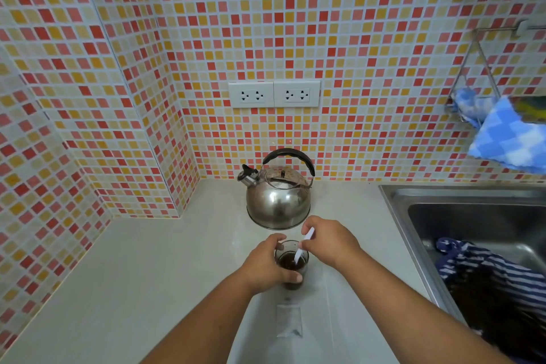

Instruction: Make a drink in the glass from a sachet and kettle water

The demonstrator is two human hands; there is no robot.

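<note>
A small glass [293, 263] holding dark brown liquid stands on the pale counter [165, 269]. My left hand [266, 263] is wrapped around its left side. My right hand [328, 241] pinches a white plastic spoon [303, 247] whose lower end dips into the liquid. Behind the glass sits a steel kettle [277, 195] with a black handle, spout pointing left. A flat pale sachet [289, 320] lies on the counter just in front of the glass, between my forearms.
A steel sink [472, 216] lies to the right with a striped blue cloth [484, 269] in it. A wire rack with a blue checked cloth [508, 136] hangs on the tiled wall. Two double sockets [274, 94] are above the kettle.
</note>
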